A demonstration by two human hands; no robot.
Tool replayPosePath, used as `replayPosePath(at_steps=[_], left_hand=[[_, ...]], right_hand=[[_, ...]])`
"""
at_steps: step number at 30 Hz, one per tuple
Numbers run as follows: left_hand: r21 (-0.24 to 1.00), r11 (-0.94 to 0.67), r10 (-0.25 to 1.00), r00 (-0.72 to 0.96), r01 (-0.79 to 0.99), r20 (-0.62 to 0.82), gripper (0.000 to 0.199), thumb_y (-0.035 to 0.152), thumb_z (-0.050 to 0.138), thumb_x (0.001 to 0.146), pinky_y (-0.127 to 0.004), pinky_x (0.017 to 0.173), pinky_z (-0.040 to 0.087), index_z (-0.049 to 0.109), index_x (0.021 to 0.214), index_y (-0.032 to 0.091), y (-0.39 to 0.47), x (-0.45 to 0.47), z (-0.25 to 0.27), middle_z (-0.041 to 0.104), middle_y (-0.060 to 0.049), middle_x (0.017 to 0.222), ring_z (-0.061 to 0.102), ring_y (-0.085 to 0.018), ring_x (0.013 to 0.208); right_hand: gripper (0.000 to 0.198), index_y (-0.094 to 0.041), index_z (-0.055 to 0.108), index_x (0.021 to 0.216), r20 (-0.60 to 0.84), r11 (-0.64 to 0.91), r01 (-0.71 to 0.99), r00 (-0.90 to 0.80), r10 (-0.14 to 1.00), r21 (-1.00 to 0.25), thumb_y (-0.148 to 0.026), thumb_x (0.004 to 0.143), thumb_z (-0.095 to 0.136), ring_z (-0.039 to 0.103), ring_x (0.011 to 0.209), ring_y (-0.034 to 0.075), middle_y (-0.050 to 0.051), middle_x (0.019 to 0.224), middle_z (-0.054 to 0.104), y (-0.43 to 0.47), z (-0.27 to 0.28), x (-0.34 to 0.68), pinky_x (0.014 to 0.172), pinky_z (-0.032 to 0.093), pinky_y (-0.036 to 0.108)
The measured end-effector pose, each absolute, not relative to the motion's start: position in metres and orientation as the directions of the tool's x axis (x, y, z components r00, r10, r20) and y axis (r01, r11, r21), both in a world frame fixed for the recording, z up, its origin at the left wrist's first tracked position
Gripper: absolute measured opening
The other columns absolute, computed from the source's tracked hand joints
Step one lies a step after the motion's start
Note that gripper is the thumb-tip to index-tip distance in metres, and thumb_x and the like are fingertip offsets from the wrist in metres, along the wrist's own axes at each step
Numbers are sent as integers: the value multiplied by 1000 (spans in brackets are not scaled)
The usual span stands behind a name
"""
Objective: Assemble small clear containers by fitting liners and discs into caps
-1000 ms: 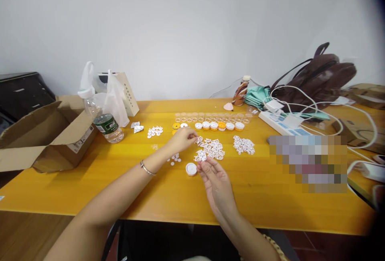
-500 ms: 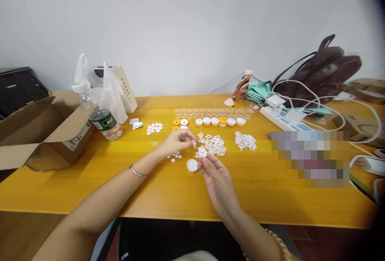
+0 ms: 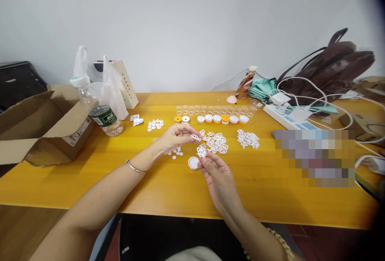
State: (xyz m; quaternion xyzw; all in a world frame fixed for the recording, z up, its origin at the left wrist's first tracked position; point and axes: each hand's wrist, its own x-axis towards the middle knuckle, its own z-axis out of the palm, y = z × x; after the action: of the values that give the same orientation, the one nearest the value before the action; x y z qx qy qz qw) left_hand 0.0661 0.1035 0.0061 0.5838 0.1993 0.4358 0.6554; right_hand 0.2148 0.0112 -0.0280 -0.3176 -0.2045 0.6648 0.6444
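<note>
My left hand (image 3: 177, 137) pinches a small white openwork plastic piece (image 3: 196, 137) between thumb and fingertips. Just below and to the right, my right hand (image 3: 217, 172) is closed on another white openwork plastic piece (image 3: 201, 151), held up by its edge. The two pieces are apart. Under them on the table stands a round white cap (image 3: 193, 163), partly behind my right fingertips. A loose pile of similar openwork pieces (image 3: 217, 142) lies just beyond my hands. Small white discs (image 3: 175, 153) are scattered below my left wrist.
Behind the hands run a row of white and orange caps (image 3: 217, 119) and clear rings (image 3: 207, 110). More white parts (image 3: 248, 139) lie right. A cardboard box (image 3: 60, 140) and water bottle (image 3: 105, 118) stand left; a power strip (image 3: 285, 117) with cables is right.
The piece in my left hand has turned from upright to nearly flat and shifted slightly right. My right hand keeps its hold almost unmoved. The whole view has shifted a little.
</note>
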Motion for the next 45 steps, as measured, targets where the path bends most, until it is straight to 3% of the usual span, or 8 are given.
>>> replayPosePath(at_steps=[3, 9, 14, 24, 45], left_hand=[[930, -60, 828, 503, -363, 249, 24, 17, 77, 61, -26, 78, 50, 65, 81, 14, 103, 67, 7, 69, -4, 87, 64, -12, 82], [932, -122, 853, 445, -341, 274, 17, 14, 76, 61, -23, 77, 48, 65, 74, 14, 105, 71, 7, 66, -2, 86, 61, -10, 81], [959, -184, 777, 566, -216, 277, 19, 16, 76, 61, -25, 73, 49, 65, 77, 14, 103, 66, 14, 66, -3, 83, 61, -10, 77], [928, -370, 579, 794, 53, 185, 23, 17, 69, 71, -28, 84, 47, 65, 94, 17, 99, 58, 25, 66, -6, 96, 60, -14, 90], [870, -479, 504, 848, 115, 165, 20, 15, 64, 76, -27, 85, 48, 67, 96, 18, 101, 56, 30, 66, -7, 100, 60, -14, 92]], right_hand=[[28, -18, 67, 78, -159, -89, -729, 28, 987, -678, -20, 54, 82, 62, 63, 8, -2, 68, 68, 11, -28, 215, 66, 51, 20], [26, -18, 67, 74, -175, -109, -730, 15, 985, -675, -19, 54, 83, 63, 63, 9, -1, 69, 69, 11, -28, 214, 67, 51, 21], [23, -17, 66, 70, -177, -126, -723, -4, 984, -679, -20, 54, 82, 62, 62, 9, 0, 68, 68, 12, -28, 214, 68, 51, 22], [22, -17, 65, 69, -177, -145, -682, -23, 984, -717, -21, 55, 81, 61, 61, 10, -1, 67, 68, 10, -27, 214, 68, 51, 25], [21, -17, 67, 71, -170, -136, -661, -13, 985, -738, -22, 56, 80, 62, 64, 12, 0, 69, 68, 10, -28, 214, 71, 51, 28]])
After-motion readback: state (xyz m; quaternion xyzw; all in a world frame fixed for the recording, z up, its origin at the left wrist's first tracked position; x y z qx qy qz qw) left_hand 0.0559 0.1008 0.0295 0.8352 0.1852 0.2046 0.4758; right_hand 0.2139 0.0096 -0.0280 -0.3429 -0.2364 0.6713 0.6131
